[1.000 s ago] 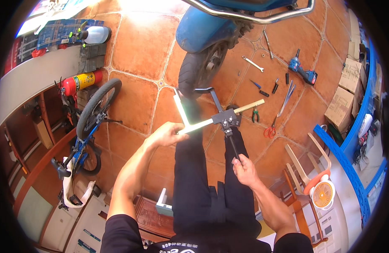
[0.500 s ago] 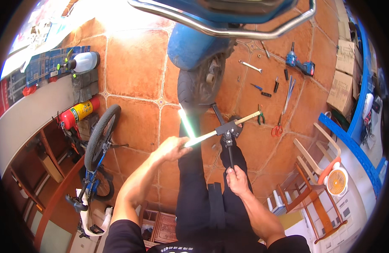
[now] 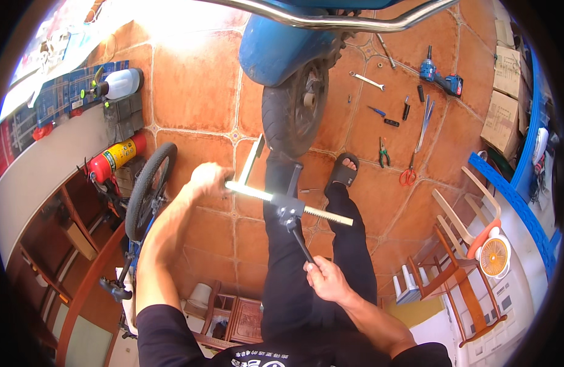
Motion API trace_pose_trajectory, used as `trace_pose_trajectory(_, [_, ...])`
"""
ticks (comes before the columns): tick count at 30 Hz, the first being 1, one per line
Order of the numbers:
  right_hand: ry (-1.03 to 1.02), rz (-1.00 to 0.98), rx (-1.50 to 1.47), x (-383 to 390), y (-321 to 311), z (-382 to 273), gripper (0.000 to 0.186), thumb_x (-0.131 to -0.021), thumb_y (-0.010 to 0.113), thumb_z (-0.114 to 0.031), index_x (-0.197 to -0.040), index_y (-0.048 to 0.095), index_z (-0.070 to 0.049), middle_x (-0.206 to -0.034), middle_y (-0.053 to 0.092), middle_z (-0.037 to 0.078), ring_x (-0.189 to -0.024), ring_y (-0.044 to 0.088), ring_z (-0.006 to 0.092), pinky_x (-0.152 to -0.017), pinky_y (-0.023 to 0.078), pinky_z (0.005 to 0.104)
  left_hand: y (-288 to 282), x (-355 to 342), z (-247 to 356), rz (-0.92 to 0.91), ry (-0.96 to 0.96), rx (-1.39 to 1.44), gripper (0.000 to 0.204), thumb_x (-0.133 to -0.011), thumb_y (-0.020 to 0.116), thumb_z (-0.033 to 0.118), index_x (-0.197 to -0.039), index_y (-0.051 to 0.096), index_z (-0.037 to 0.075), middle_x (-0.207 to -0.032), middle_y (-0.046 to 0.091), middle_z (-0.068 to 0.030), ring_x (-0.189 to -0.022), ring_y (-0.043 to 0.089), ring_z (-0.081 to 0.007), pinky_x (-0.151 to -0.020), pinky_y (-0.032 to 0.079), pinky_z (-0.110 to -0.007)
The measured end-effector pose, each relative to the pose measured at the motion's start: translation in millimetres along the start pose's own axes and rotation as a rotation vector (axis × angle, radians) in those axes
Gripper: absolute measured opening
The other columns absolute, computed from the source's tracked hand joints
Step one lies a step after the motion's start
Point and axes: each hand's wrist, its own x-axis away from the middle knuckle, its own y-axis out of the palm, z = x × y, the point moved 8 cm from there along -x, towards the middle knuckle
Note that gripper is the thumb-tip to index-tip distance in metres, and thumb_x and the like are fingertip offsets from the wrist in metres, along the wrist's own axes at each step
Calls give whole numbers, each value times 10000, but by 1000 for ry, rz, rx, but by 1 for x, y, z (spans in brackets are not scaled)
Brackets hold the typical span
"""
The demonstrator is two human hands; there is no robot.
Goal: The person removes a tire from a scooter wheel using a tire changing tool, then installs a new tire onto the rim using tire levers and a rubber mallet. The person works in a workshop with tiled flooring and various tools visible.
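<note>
A toothed bar clamp [image 3: 288, 210] is held over my legs, just this side of a wheel. It has a pale notched bar, a fixed arm at its left end and a black sliding jaw with a handle. My left hand [image 3: 211, 178] is closed round the bar's left end, slightly blurred. My right hand [image 3: 326, 278] grips the lower end of the black handle. The clamp's two arms point toward the black tyre [image 3: 287, 116] of a blue vehicle, whose blue mudguard [image 3: 272, 49] sits above it. Both arm tips look apart from the tyre.
On the tiles at right lie a wrench [image 3: 367, 81], a blue cordless tool [image 3: 441, 79], green-handled pliers [image 3: 384, 153] and red-handled scissors [image 3: 408, 176]. A bicycle [image 3: 148, 192] and a fire extinguisher [image 3: 117, 158] stand left. Wooden chairs [image 3: 456, 275] are at lower right; a chrome bar [image 3: 331, 23] crosses the top.
Both hands have carried the clamp leftward, and its bar has swung so its right end tilts down. My left hand rose; my right hand shifted left and lower. The view shifted slightly.
</note>
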Motion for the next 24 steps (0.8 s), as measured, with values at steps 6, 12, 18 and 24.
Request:
trace_pose_trajectory(6, [8, 38, -5, -15, 9, -39, 231, -969, 431, -199, -908, 553, -12, -616, 555, 35, -568, 548, 101, -539, 453, 263, 29, -24, -27, 64, 5, 17, 239, -735, 650, 380, -744, 617, 143, -664, 636, -113, -666, 630, -342, -592, 501, -441])
trace_pose_trajectory(12, [-81, 39, 138, -23, -25, -12, 171, -904, 536, -218, -918, 573, -51, -638, 583, 142, -572, 593, 259, -535, 459, 362, 37, -21, -10, 100, 146, 49, 157, -740, 628, 294, -769, 609, 141, -640, 624, -137, -637, 623, -361, -587, 501, -470])
trace_pose_trajectory(18, [-19, -156, 361, -60, -105, -27, 152, -894, 578, -178, -866, 582, -28, -589, 548, 73, -546, 520, 160, -536, 435, 331, 59, 1, 11, 13, 113, 119, 188, -780, 604, 284, -869, 596, 118, -647, 621, -158, -638, 615, -383, -598, 502, -481])
trace_pose_trajectory(24, [94, -102, 315, -25, -158, -17, 165, -930, 540, -168, -835, 561, -35, -604, 517, -13, -555, 502, 89, -525, 426, 274, 49, 36, -17, 39, 104, 118, 206, -769, 632, 273, -888, 629, 105, -620, 620, -148, -614, 615, -378, -590, 505, -474])
